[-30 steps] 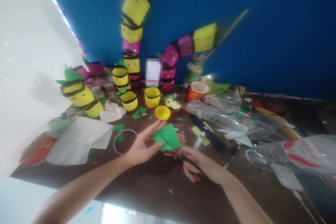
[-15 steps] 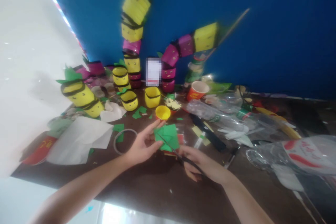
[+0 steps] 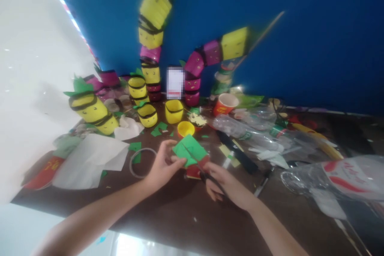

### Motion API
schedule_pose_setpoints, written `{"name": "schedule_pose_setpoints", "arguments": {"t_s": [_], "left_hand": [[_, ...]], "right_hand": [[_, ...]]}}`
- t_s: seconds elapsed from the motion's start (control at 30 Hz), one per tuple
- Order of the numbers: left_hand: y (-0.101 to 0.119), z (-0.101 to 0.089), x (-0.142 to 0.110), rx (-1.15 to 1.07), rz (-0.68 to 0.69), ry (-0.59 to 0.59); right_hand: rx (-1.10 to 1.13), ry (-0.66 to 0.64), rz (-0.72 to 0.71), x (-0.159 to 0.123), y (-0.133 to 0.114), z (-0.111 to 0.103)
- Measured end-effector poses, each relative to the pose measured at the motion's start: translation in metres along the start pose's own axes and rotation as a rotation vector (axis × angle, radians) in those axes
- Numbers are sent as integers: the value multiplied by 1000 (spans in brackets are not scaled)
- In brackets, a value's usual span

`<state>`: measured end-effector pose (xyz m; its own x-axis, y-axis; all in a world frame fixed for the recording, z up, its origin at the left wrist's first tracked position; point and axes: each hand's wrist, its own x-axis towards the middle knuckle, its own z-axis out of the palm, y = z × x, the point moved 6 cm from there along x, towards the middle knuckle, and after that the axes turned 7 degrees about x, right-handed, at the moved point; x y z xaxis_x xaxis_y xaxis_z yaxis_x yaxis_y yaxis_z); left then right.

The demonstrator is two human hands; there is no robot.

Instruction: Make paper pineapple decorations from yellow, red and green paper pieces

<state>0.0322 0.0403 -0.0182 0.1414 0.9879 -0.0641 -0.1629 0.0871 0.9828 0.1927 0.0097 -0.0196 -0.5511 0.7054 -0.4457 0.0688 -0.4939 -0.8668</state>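
A square piece of green paper [image 3: 196,147], or perhaps thin foam, is pinched at its left edge between the thumb and fingers of my left hand [image 3: 168,159]. My right hand [image 3: 221,180] is closed around the dark handles of a pair of scissors [image 3: 207,175]. The blades lie across the green piece, pointing up and left. Just beyond it stands a small yellow cup [image 3: 186,129]. Something red [image 3: 193,173] lies on the table beneath the green piece, partly hidden. Green scraps [image 3: 159,129] are scattered behind my left hand.
Yellow pineapple-like cups with faces [image 3: 93,110] stand at the left and back, some stacked high. A ring of tape [image 3: 141,164] and white paper [image 3: 93,160] lie left. Clear plastic bottles [image 3: 249,134], a red paper cup [image 3: 225,104] and a black strip [image 3: 237,152] are right.
The green piece has turned and tilted, its corner now pointing away from me. My right hand and the scissors have shifted slightly left, and my left fingers have changed their hold.
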Motion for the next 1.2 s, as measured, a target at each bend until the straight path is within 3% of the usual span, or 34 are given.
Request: {"name": "schedule_pose_setpoints", "arguments": {"t_s": [0.17,0.47,0.77,1.2], "left_hand": [[-5,4,-1,-64,-112,-52],[-3,7,-2,-42,-131,-144],[-3,5,-1,25,-132,-149],[2,8,-1,37,-155,-125]], "right_hand": [[65,71,-38,2,1,1],[60,64,-62,2,-2,4],[90,24,-83,2,-8,10],[64,61,-82,3,-6,10]]}}
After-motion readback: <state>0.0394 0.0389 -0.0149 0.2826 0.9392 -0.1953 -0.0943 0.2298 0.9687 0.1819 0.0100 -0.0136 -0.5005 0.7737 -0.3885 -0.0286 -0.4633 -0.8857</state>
